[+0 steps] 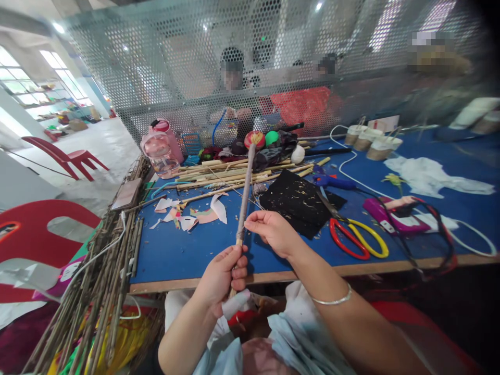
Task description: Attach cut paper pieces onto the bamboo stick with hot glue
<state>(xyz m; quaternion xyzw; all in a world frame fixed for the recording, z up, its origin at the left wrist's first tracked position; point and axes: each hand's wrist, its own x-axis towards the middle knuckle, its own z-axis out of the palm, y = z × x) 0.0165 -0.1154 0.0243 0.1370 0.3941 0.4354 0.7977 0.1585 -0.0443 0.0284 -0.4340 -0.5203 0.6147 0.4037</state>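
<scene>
My left hand [222, 273] is wrapped round the lower end of a long stick [248, 187], held slanting up and away over the table's front edge. Most of its length is covered in a greyish wrapping, with pale bare wood showing just above my fist. Beside the wrapped part, low on the stick, my right hand [273, 233] is closed in a pinch; its fingertips are at the stick's right side. What those fingertips hold, if anything, is too small to tell. The stick's far tip overlaps a red and yellow ball [254, 138] behind it.
On the blue table [175, 260] lie scissors [353, 237], a black cloth [295, 200], a blue glue gun [334, 180], paper scraps [195, 216] and bamboo sticks [219, 174]. A pink bottle [160, 151] stands at the back left. Behind rises a perforated metal screen [175, 67], people beyond it.
</scene>
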